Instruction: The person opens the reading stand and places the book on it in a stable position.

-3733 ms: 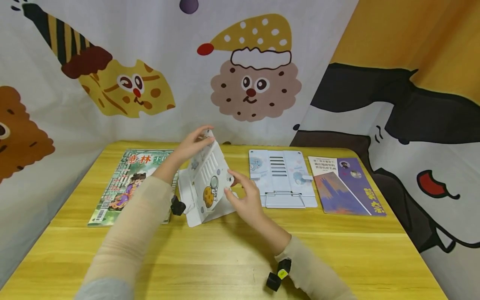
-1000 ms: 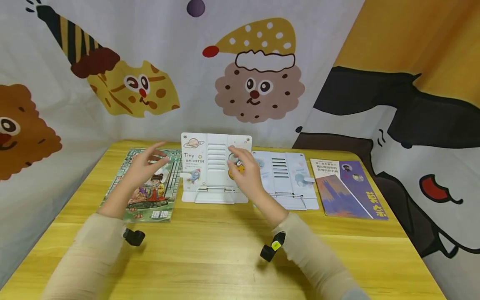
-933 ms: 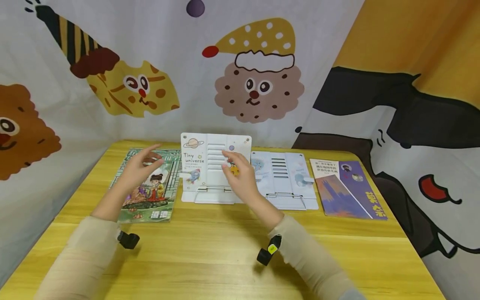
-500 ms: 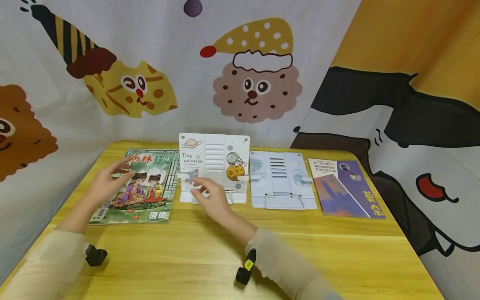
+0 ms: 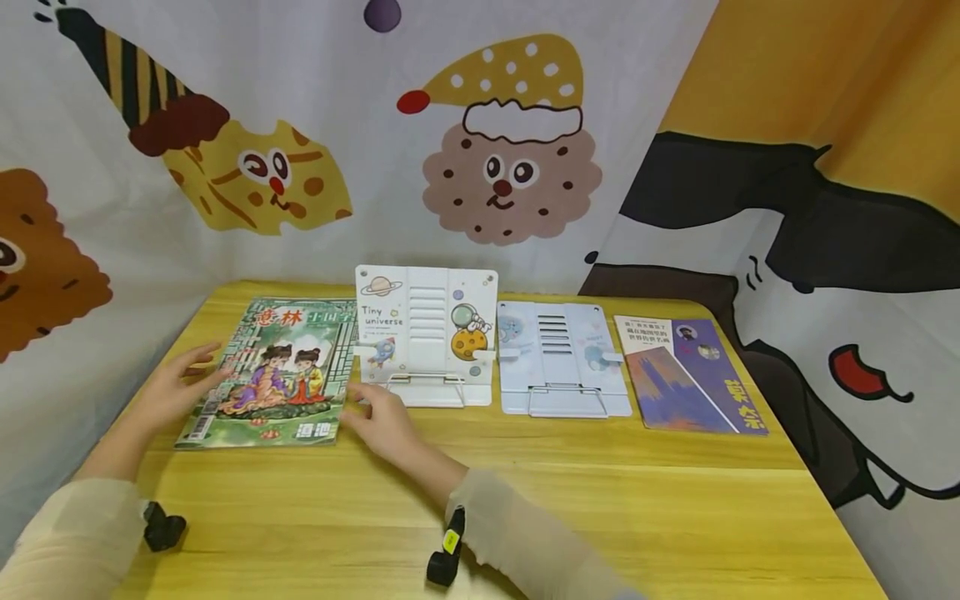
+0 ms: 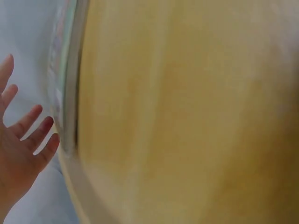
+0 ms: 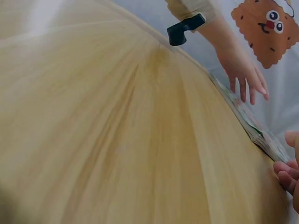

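Observation:
A green magazine (image 5: 281,400) with two cartoon figures on its cover lies flat on the left of the table. My left hand (image 5: 171,390) is at its left edge, fingers spread, and in the left wrist view the left hand (image 6: 23,151) shows loosely extended fingers. By the magazine's right edge is my right hand (image 5: 386,423), thumb and fingers apart; the right wrist view shows only part of the right hand (image 7: 290,173) close to that edge. Neither hand visibly grips anything. Just behind the right hand, a white "Tiny universe" book stand (image 5: 429,312) leans upright with its wire ledge in front.
Right of the white stand, a pale blue book stand (image 5: 558,354) sits lower and flatter. A purple book (image 5: 693,375) lies at the far right of the wooden table (image 5: 600,508). A cartoon-print curtain (image 5: 360,167) hangs behind the table's back edge.
Earlier both hands held the white stand tilted sideways. It was let go and now faces forward, propped up. Since then both hands have moved left and down to either side of the magazine.

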Demonstrator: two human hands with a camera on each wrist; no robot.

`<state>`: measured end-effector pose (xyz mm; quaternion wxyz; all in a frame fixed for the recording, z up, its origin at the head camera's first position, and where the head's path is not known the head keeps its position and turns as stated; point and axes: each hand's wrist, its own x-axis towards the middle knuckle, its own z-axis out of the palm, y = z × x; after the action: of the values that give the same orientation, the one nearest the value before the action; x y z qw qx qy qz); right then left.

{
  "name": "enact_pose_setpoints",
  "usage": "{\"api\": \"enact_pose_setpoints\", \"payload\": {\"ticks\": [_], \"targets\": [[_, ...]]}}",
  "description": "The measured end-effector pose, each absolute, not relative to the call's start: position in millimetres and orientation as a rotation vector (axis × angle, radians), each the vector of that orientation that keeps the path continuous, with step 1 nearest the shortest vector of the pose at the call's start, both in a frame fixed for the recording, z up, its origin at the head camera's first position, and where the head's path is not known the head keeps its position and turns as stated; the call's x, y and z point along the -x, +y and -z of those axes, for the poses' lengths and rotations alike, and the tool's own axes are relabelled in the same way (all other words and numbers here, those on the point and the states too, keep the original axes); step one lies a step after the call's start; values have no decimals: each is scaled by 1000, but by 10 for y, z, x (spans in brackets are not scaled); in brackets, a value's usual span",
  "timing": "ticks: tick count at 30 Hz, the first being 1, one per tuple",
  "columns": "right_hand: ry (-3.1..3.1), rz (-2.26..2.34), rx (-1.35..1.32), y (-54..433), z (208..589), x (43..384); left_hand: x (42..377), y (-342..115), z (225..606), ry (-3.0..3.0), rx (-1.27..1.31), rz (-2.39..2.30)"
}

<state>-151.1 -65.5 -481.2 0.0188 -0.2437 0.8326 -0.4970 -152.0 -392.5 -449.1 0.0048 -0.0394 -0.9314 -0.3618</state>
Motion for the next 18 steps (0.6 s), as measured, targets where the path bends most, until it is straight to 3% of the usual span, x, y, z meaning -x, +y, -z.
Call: {"api": "enact_pose_setpoints", "payload": {"ticks": [18], "targets": [[2915,944,647,-933,4847,1490,1550,-3971,4771,-2979,167,1017]]}}
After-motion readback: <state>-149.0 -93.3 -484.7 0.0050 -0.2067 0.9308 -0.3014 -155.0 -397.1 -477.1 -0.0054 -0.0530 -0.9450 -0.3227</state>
